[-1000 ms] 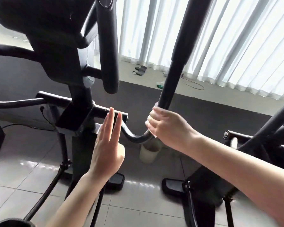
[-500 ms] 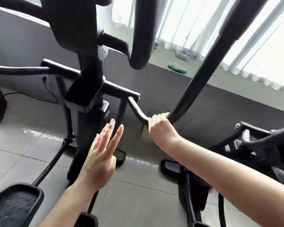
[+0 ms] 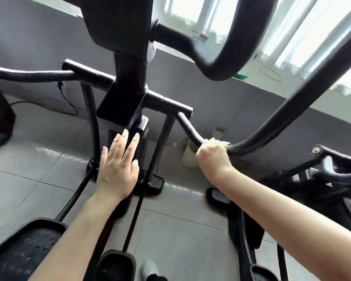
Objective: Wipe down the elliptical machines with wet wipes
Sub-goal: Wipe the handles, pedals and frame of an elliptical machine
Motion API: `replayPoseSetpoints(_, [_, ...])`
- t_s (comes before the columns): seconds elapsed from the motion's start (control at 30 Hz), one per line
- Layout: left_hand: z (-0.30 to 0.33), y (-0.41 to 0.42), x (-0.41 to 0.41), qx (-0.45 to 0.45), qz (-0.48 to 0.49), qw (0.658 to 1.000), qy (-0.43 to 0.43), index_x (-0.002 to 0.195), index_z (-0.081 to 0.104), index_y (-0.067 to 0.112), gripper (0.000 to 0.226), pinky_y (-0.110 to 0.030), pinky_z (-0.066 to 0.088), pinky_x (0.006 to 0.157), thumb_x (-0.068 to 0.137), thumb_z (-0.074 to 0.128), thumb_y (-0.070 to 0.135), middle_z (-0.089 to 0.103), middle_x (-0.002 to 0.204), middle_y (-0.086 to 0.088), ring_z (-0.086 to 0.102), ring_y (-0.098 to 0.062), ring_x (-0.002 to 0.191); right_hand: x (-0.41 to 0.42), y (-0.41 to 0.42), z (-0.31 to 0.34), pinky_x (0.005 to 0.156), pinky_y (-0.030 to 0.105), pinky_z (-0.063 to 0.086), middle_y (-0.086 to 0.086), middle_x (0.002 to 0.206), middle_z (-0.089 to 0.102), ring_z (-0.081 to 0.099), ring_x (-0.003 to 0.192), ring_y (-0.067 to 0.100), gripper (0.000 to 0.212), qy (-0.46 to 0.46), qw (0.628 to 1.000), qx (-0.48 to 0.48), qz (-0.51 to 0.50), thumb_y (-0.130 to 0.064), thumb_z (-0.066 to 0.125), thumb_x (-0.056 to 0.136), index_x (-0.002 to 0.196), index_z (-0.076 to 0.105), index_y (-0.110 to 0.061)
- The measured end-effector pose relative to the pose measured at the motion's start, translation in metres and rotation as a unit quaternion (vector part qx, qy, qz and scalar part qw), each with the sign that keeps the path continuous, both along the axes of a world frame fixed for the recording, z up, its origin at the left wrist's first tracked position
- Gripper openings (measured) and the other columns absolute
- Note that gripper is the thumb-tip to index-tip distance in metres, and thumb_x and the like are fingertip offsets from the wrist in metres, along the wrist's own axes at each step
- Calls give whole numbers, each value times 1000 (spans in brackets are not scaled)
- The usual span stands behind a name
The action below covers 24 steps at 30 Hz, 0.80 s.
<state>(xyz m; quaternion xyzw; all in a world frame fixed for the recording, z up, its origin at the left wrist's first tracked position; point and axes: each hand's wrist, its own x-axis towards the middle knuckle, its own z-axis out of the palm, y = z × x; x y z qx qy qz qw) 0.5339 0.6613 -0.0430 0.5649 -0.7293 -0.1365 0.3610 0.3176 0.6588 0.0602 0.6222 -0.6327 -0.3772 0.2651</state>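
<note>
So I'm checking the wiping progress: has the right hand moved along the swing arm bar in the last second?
Yes. The right hand has slid down the swing arm bar into its bottom bend.

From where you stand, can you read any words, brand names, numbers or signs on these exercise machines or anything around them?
None can be read.
Elliptical machine: plain black surfaces, no brand or label visible.
Left foot pedal: only a dotted texture, no text.
Pale container on the floor beside the right hand: too blurred to show any label.
Green item on the window ledge: too small and blurred.
</note>
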Motion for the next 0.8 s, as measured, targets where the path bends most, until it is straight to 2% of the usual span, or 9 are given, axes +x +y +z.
replayPoseSetpoints(0.1, [4,-47,16,5,24,999,-41,157,14,25,75,-58,11,117,95,56,15,19,163,-8,18,-28,150,-6,-42,-55,59,43,53,15,68,58,57,62,25,52,-31,991,-132,10,17,20,85,88,70,4])
replayPoseSetpoints(0.23, [5,-84,28,107,23,976,-187,149,-19,28,73,-48,0,121,104,38,36,-9,165,0,-4,-18,153,13,-91,-70,56,37,49,14,71,58,54,64,23,27,-105,981,-156,-41,5,42,82,92,67,8])
replayPoseSetpoints(0.3, [0,-93,26,156,19,964,-216,150,-22,25,72,-47,0,122,105,32,40,-15,165,1,-9,-17,152,19,-110,-71,56,35,51,17,72,60,57,64,25,24,-162,972,-159,-64,1,50,78,92,67,8])
replayPoseSetpoints(0.4, [-13,-96,22,169,21,954,-245,143,-29,22,74,-46,-2,122,104,31,43,-22,162,0,-18,-17,150,23,-136,-70,55,35,52,16,74,62,60,65,28,20,-215,960,-177,-37,-1,54,76,89,68,4])
replayPoseSetpoints(0.43, [-16,-96,22,168,25,954,-246,141,-30,23,75,-46,-3,122,104,32,44,-27,160,1,-21,-16,149,24,-144,-71,57,35,53,17,79,64,61,69,28,24,-217,960,-172,-31,0,49,78,93,68,4])
replayPoseSetpoints(0.53, [-17,-97,25,181,21,948,-259,138,-35,23,80,-48,-7,121,103,34,46,-39,149,5,-29,-12,143,27,-157,-75,75,39,54,23,104,63,62,90,34,59,-209,967,-147,0,6,13,78,116,58,9])
replayPoseSetpoints(0.6, [-16,-98,26,186,21,945,-270,137,-37,22,81,-49,-8,120,103,33,47,-41,146,5,-31,-11,140,26,-155,-73,78,34,55,17,109,64,63,93,28,60,-179,972,-151,29,5,16,78,122,56,5])
replayPoseSetpoints(0.67, [-16,-98,26,188,20,946,-264,137,-37,21,81,-50,-8,120,103,32,47,-41,146,5,-31,-11,141,22,-143,-69,75,29,54,11,104,65,63,90,22,56,-181,971,-148,44,5,21,79,118,60,-1])
replayPoseSetpoints(0.8, [-14,-94,22,181,32,947,-263,142,-33,21,79,-49,-6,120,103,30,48,-35,155,2,-24,-16,148,12,-97,-70,68,33,50,19,95,63,60,82,29,58,-144,976,-152,63,14,16,77,113,61,8])
